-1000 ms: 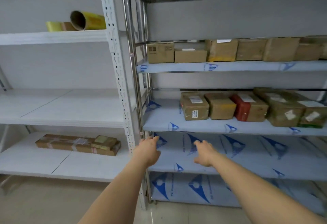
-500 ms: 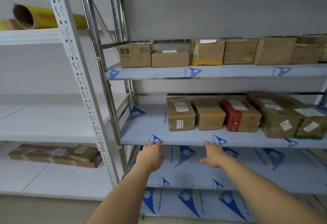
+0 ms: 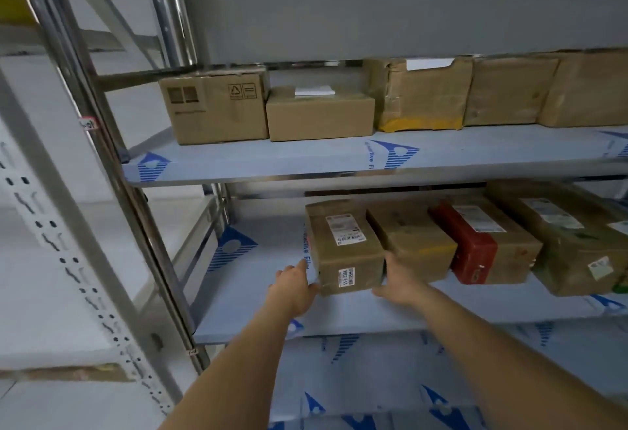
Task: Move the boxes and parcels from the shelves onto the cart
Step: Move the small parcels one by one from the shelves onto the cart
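Head view: both hands flank a labelled parcel (image 3: 345, 246); label print unreadable.

We cannot see the fingertips of the right hand (image 3: 399, 282); they slip behind the right side of the labelled parcel (image 3: 345, 248), so we cannot tell how they lie there. The print on that parcel's labels is too small for us to read. At the right edge the last box (image 3: 584, 88) on the upper shelf (image 3: 339, 159) and a taped parcel (image 3: 574, 239) are cut off.
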